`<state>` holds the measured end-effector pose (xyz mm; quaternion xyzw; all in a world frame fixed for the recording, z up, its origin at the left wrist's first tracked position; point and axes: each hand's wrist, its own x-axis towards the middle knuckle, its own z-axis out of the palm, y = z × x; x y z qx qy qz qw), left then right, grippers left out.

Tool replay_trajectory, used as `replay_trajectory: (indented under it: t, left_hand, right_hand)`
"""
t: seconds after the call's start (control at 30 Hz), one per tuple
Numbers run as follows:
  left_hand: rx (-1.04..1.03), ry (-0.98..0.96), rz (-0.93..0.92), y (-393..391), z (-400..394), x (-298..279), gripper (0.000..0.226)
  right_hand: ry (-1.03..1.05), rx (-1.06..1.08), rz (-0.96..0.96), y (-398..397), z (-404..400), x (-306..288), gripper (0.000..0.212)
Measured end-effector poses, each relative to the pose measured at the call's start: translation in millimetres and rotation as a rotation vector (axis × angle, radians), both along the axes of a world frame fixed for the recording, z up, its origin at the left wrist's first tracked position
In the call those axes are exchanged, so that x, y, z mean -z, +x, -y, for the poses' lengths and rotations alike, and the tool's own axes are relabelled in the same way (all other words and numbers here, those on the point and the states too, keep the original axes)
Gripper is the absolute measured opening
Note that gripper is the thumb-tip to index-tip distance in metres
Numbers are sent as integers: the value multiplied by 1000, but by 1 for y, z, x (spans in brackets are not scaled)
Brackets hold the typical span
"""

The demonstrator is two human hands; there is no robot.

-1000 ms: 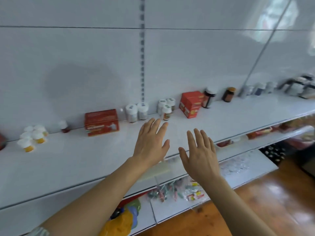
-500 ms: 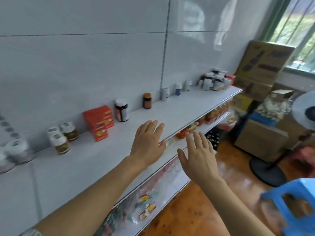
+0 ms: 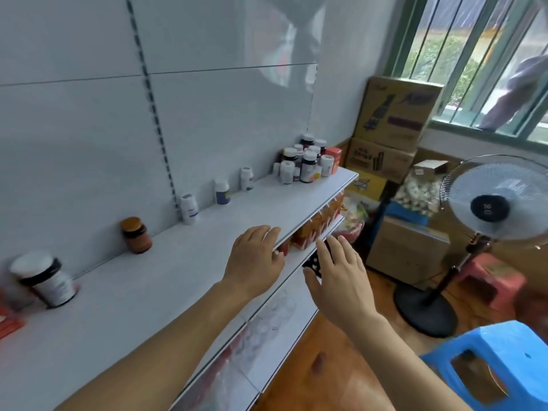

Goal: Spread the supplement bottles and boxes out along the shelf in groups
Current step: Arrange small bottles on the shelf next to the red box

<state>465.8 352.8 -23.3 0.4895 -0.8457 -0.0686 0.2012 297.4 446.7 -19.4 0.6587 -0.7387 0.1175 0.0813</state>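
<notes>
Both hands empty, reaching forward along the shelf [image 3: 207,262]. Left hand [image 3: 255,262] over the shelf's front edge, grip apart, fingers loosely extended, holding nothing. Right hand [image 3: 338,277] just off the edge, out over the lower racks, grip likewise apart and empty.

Spread out so far, by the look of it: a white-capped jar [image 3: 44,280] at the near left beside a sliver of red box [image 3: 9,321]; then an amber jar [image 3: 136,235]; then three small white bottles [image 3: 221,191] standing singly along the back wall, well apart from one another.

Still left: a tight cluster of bottles [image 3: 305,161] with an orange box [image 3: 333,160] bunched at the far right end of the shelf, touching or nearly so. Probably the remaining stock to be drawn out and grouped; long bare stretches of shelf between the single bottles available for that. Task judged partly done, the far cluster well beyond both hands.
</notes>
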Motion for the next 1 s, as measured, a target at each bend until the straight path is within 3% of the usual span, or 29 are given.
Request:
replay_trajectory:
  t: [0.37,0.63,0.87,1.0]
  left_hand:
    - [-186,62,-52,-145,116,1,54]
    - [-330,117,-106,-175,210,20,54]
    - [-402,129,-168,-198,310,33,49]
    - [-435,159,-185,-207,347,43,48]
  right_hand:
    - [-1,-176,-4,-177,160,-5,61]
    - [72,-343,-21,-203,274,14,63]
    - [-24,-450,-212,-217,380,24,60]
    - [-51,-510,-225,-220,428,31,55]
